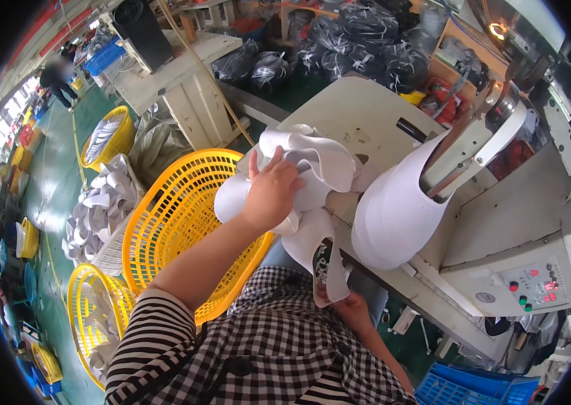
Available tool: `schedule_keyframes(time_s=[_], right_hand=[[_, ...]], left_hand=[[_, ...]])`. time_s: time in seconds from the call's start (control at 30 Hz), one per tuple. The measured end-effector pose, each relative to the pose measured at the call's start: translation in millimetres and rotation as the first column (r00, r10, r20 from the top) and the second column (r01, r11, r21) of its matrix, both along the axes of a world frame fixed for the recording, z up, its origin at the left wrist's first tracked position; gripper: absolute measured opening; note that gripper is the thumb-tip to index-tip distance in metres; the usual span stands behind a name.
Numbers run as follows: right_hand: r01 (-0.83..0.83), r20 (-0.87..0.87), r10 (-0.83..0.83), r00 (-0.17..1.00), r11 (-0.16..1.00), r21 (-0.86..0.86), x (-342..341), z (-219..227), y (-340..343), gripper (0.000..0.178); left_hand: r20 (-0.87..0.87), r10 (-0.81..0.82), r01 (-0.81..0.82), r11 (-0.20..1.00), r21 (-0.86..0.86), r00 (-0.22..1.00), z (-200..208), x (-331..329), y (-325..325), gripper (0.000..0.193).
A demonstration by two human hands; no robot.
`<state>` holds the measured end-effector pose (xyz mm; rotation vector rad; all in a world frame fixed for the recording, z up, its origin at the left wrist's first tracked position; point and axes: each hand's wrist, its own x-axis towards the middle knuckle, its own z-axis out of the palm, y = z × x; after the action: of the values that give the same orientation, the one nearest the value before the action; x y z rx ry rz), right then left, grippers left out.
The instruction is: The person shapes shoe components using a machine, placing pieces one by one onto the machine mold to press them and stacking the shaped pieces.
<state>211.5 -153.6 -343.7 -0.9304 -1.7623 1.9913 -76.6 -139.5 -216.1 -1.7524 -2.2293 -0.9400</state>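
Observation:
My left hand point(273, 191) lies with spread fingers on a loose heap of white, curved, sheet-like pieces point(322, 158) at the table's left edge. Below it, a white curved piece point(301, 244) with a dark printed patch hangs over my lap. My right hand point(351, 309) pinches the lower end of that piece, its fingers partly hidden. To the right, several white pieces nested together point(393, 219) stand around the end of the machine's arm point(464, 158). The pale machine table point(353, 108) spreads beneath the heap.
A large yellow basket point(135, 236) stands close on my left, beside a smaller yellow basket point(76, 304) and a pile of white pieces point(104, 209). The machine's control box point(521, 287) is at right, above a blue crate point(477, 388). Black bags point(339, 40) fill the back.

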Motion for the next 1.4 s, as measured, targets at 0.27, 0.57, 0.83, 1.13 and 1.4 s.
schedule_keyframes(time_s=[0.27, 0.57, 0.83, 1.13, 1.4], right_hand=[[-0.05, -0.049, 0.045, 0.998, 0.994, -0.101, 45, 16, -14, 0.027], [0.202, -0.65, -0.16, 0.743, 0.979, -0.011, 87, 179, 27, 0.035], [-0.077, -0.511, 0.204, 0.835, 0.963, 0.26, 7, 276, 79, 0.025], [0.478, -0.547, -0.307, 0.779, 0.856, 0.2, -9, 329, 146, 0.017], [0.554, -0.664, -0.35, 0.661, 0.824, 0.117, -20, 322, 170, 0.02]], left_hand=[[-0.051, 0.076, -0.085, 0.973, -0.217, 0.996, 19, -28, 15, 0.017], [0.016, -0.308, 0.288, 0.869, -0.403, 0.951, 98, 40, -41, 0.036], [0.837, -0.53, 0.847, 0.375, 0.377, -0.138, 170, 81, -9, 0.049], [0.829, -0.56, 0.647, 0.628, 0.432, -0.009, 221, 68, 96, 0.011], [0.831, -0.547, 0.622, 0.618, 0.481, -0.1, 216, 69, 131, 0.01]])
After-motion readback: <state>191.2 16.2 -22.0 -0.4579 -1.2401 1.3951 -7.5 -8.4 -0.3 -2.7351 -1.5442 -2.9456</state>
